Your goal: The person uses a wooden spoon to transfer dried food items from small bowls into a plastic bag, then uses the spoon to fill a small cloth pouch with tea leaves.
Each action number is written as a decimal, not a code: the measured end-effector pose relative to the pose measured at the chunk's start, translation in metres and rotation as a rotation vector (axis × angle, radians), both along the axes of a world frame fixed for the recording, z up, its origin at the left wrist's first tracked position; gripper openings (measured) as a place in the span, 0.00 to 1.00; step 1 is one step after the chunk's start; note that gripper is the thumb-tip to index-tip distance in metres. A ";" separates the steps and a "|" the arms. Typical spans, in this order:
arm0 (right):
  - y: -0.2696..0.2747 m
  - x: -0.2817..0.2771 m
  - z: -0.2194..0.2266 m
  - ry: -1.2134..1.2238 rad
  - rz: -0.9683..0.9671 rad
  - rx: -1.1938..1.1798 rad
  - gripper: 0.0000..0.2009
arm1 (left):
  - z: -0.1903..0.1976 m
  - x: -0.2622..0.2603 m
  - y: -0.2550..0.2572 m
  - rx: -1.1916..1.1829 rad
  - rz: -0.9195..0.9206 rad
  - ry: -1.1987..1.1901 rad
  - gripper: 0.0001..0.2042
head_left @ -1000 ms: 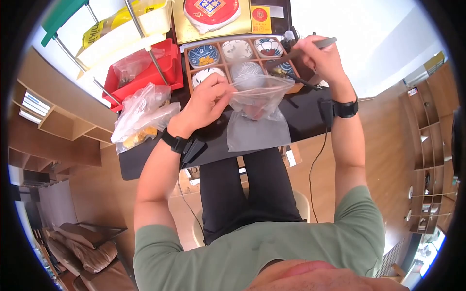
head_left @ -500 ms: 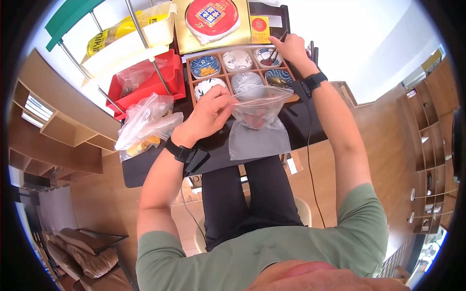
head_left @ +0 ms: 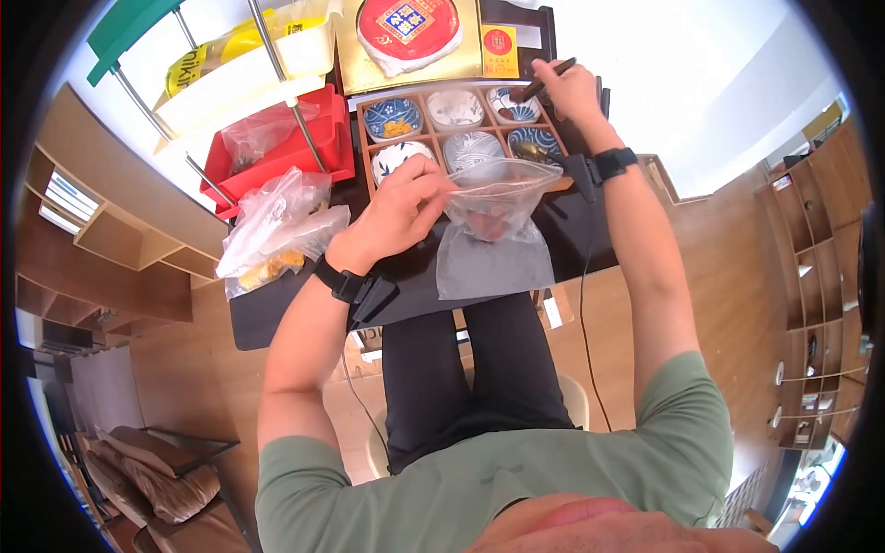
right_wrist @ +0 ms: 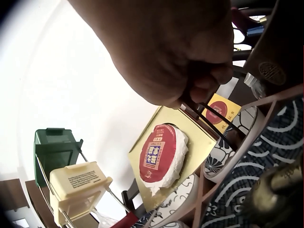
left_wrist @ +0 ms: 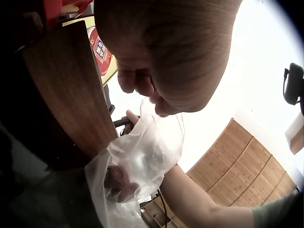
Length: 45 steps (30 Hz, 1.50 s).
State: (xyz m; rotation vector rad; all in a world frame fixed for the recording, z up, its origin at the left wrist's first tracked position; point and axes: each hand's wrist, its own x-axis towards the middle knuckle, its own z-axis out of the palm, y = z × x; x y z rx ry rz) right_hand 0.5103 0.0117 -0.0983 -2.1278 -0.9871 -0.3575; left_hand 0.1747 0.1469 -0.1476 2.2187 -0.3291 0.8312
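Note:
My left hand (head_left: 396, 207) pinches the rim of a clear plastic bag (head_left: 493, 263), whose mouth gapes. Dark reddish pieces (left_wrist: 118, 183) show through the bag's side in the left wrist view. At the far right of a divided wooden box, my right hand (head_left: 572, 92) grips dark tongs (right_wrist: 217, 122). Their two thin prongs reach down into a patterned bowl (right_wrist: 219, 159) in the right wrist view, among dark red pieces at its inside. Between the hands, a grey-striped bowl (head_left: 472, 150) sits behind the bag's mouth.
Beside the striped bowl, a blue bowl (head_left: 530, 143) holds dark items; another (head_left: 378, 112) holds yellow bits. A red-wrapped disc (head_left: 406, 32) lies on a gold box behind. At left stand a red tray (head_left: 341, 161), a tiered rack (head_left: 138, 41) and filled plastic bags (head_left: 277, 212).
My right hand has carried the tongs from over the bag's mouth up to the far right bowl, and their tips are now in it. My left hand keeps its hold on the bag.

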 end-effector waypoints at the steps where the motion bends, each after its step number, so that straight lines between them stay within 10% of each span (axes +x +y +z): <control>1: -0.010 -0.015 0.014 0.081 0.012 0.089 0.26 | -0.001 0.000 0.001 0.021 0.004 -0.010 0.09; 5: -0.056 -0.060 0.046 0.421 0.495 0.379 0.13 | -0.002 -0.002 -0.001 -0.025 0.012 0.027 0.09; 10: -0.084 -0.087 0.049 0.418 0.711 0.113 0.11 | -0.003 0.000 -0.001 -0.014 0.000 0.001 0.09; 30: -0.074 -0.127 0.063 0.152 0.876 -0.228 0.05 | 0.000 -0.001 -0.001 -0.015 0.013 0.023 0.09; 45: -0.069 -0.144 0.052 0.298 0.893 -0.057 0.05 | 0.001 -0.001 -0.003 -0.094 0.043 0.024 0.08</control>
